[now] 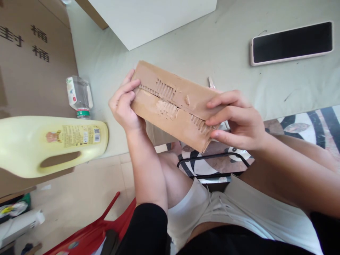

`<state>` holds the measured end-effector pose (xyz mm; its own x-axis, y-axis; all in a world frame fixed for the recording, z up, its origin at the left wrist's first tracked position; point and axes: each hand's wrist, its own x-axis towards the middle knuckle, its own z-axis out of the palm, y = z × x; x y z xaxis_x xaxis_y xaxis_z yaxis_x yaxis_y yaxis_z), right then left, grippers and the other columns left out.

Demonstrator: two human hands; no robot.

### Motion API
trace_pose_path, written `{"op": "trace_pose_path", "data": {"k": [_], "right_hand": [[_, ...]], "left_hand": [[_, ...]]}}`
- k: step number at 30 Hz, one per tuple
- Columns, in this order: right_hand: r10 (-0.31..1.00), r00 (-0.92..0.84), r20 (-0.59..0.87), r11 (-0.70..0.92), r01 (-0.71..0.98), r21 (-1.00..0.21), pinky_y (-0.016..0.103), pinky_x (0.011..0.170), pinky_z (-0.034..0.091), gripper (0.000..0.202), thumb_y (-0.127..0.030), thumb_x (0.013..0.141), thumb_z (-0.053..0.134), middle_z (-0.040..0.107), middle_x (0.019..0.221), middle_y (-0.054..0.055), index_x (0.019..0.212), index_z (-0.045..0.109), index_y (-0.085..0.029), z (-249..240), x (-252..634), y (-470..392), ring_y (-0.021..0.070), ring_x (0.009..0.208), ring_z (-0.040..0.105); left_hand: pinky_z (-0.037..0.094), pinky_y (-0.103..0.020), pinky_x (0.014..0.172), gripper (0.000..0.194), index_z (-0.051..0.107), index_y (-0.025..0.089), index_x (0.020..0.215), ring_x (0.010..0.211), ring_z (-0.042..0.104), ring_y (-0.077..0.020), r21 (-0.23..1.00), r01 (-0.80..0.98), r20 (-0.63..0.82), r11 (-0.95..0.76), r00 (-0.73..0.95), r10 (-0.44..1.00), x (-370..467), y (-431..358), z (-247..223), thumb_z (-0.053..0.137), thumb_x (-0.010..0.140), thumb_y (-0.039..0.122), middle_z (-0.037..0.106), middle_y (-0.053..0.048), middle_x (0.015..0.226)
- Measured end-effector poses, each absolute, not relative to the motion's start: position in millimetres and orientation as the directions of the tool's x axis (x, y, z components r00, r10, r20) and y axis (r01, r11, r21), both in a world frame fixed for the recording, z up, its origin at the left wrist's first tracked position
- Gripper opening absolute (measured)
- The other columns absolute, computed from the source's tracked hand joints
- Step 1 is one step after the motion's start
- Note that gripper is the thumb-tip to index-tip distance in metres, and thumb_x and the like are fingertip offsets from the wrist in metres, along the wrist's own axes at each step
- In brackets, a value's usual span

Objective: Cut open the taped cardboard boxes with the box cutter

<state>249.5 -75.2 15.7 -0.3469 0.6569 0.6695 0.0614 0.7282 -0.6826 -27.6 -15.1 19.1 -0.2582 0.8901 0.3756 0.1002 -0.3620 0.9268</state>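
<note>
A brown cardboard box [170,106] is held up in front of me, tilted, its right end lower than its left. A seam runs along the side facing me, and patches of torn paper there bare the corrugated layer. My left hand [126,102] grips the left end, fingers bent over the edge. At the right end, my right hand [236,118] holds the box between its fingers, fingertips near the seam. Part of a slim pale object [211,82] shows behind the box; most of it is hidden, so its kind is unclear.
On the pale green tabletop [212,46] lie a phone [292,43] and a clear plastic bottle [81,94]. A large yellow jug [77,141] lies left, near a big carton [34,71]. A white box [159,17] stands at the back. Below left is a red chair [92,230].
</note>
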Motion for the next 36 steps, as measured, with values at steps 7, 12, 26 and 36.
{"op": "trace_pose_path", "data": {"k": [7,12,26,36], "right_hand": [[0.658,-0.369,0.656,0.730,0.099,-0.676,0.050,0.111,0.054,0.011,-0.031,0.087,0.069,0.060,0.109,0.008,0.097,0.068,-0.024,19,250,-76,0.0223,0.109,0.064],[0.684,-0.352,0.639,0.715,0.148,-0.683,0.049,0.114,0.051,0.018,-0.037,0.087,0.069,0.056,0.122,0.009,0.099,0.066,-0.023,15,247,-79,0.0250,0.123,0.058],[0.778,-0.317,0.543,0.600,0.116,-0.792,0.062,0.112,0.047,0.035,-0.052,0.082,0.071,0.048,0.149,0.005,0.110,0.062,-0.034,7,245,-81,0.0372,0.141,0.046],[0.758,-0.340,0.557,0.619,0.108,-0.778,0.058,0.109,0.048,0.033,-0.050,0.083,0.068,0.047,0.147,0.008,0.108,0.060,-0.031,6,245,-80,0.0342,0.137,0.048]], "left_hand": [[0.043,-0.050,0.120,0.015,0.073,0.024,0.077,0.136,0.056,-0.0290,0.921,0.098,0.390,-0.377,-0.246,0.887,-30,-14,18,0.061,0.081,0.033,0.076,-0.001,0.111],[0.041,-0.049,0.121,0.024,0.074,0.025,0.094,0.136,0.056,-0.0296,0.923,0.134,0.382,-0.360,-0.226,0.896,-30,-16,18,0.066,0.083,0.045,0.073,-0.003,0.121],[0.040,-0.049,0.122,0.017,0.071,0.024,0.090,0.138,0.055,-0.0296,0.930,0.175,0.359,-0.324,-0.239,0.902,-24,-19,24,0.059,0.086,0.035,0.074,-0.002,0.121],[0.040,-0.051,0.122,0.028,0.072,0.024,0.090,0.139,0.054,-0.0293,0.931,0.183,0.354,-0.316,-0.240,0.904,-24,-18,23,0.056,0.090,0.046,0.074,-0.002,0.120]]}}
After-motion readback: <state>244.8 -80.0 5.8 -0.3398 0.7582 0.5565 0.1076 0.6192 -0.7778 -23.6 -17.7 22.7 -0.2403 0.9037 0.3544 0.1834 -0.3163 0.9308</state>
